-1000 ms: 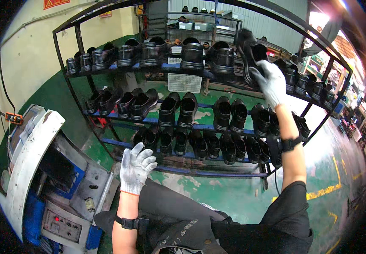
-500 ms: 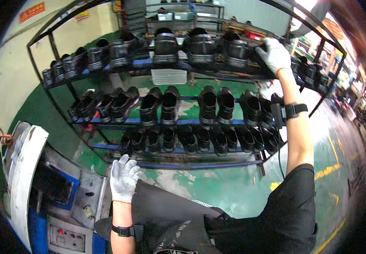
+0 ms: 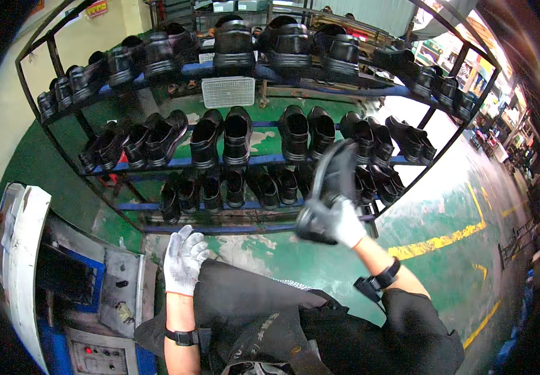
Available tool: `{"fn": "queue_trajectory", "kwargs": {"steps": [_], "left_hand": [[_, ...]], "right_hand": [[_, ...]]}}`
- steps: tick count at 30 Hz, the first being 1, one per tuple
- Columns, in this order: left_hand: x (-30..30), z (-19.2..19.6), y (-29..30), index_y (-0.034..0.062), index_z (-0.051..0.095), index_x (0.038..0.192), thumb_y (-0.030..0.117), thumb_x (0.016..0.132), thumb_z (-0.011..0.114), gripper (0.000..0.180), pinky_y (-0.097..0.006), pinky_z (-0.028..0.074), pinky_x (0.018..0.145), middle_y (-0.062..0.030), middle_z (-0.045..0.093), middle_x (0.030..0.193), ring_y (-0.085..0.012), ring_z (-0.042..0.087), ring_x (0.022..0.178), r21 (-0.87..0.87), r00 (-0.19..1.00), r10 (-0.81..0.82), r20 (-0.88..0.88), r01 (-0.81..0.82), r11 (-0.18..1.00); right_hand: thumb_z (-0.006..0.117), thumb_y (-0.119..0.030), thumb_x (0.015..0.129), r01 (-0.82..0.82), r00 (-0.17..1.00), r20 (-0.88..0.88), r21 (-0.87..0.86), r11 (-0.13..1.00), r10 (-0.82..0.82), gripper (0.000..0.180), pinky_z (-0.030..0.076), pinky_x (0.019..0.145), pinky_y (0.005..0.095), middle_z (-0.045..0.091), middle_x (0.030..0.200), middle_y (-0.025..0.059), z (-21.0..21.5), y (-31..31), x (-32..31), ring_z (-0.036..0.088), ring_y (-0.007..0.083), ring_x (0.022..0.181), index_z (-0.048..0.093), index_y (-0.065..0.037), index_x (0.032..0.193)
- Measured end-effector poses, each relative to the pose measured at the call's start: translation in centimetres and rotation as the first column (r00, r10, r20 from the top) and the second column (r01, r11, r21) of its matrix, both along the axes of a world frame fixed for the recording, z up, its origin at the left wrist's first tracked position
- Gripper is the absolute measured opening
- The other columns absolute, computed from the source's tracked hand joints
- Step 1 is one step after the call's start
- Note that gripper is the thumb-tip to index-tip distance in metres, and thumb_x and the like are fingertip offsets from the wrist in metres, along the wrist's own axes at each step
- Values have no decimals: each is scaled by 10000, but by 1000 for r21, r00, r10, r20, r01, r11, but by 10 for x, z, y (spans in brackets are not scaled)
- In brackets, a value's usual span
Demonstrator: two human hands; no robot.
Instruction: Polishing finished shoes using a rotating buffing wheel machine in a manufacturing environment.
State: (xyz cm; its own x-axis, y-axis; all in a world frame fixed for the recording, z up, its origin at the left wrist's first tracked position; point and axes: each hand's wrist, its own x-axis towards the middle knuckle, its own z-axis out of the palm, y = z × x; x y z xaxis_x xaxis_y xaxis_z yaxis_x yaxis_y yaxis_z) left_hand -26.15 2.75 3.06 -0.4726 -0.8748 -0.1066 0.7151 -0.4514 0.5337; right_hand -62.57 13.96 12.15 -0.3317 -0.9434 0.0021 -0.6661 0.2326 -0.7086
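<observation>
My right hand (image 3: 344,224), in a white work glove, grips a black shoe (image 3: 327,187) by its heel end and holds it in the air in front of the rack's lower shelves. My left hand (image 3: 184,260), also gloved, hangs open and flat, touching nothing, above the edge of a grey machine (image 3: 120,294). A dark apron (image 3: 251,306) covers my front. The blue-railed shoe rack (image 3: 157,164) ahead carries rows of black shoes on three shelves.
A white and grey machine with a blue panel (image 3: 26,262) stands at my lower left. The green floor has a yellow line (image 3: 435,242) at the right. A white mesh tag (image 3: 228,92) hangs under the top shelf. More racks and goods stand at the far right.
My right hand has come down from the top shelf at the upper right and now holds a black shoe at mid height. The view has tilted downward. The left hand stays open.
</observation>
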Motion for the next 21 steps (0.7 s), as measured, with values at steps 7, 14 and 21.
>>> {"fn": "queue_trajectory", "kwargs": {"steps": [7,14,21], "left_hand": [[-9,-3,34,157,295,1486,605,927,453,734,-487,400,1034,-112,378,1468,-276,476,1249,-20,991,88,-104,-90,996],[84,-16,56,105,441,1388,642,919,419,713,-425,432,1022,-96,535,1335,-284,545,1168,131,653,755,-59,-745,654],[164,-44,49,84,372,1434,720,866,413,853,-444,394,1069,-134,500,1379,-294,521,1214,140,545,766,-341,-777,614]], "right_hand": [[654,-385,840,-705,707,-122,-192,683,696,417,507,631,440,627,735,245,-17,-45,158,645,369,683,641,22,933],[589,-329,890,-955,192,-59,218,200,980,514,523,719,428,642,834,252,-37,-88,316,661,339,779,495,-21,1291],[435,-341,1019,-944,104,-451,-325,-54,887,353,510,585,263,636,730,29,-177,-158,392,619,159,639,560,-71,1208]]}}
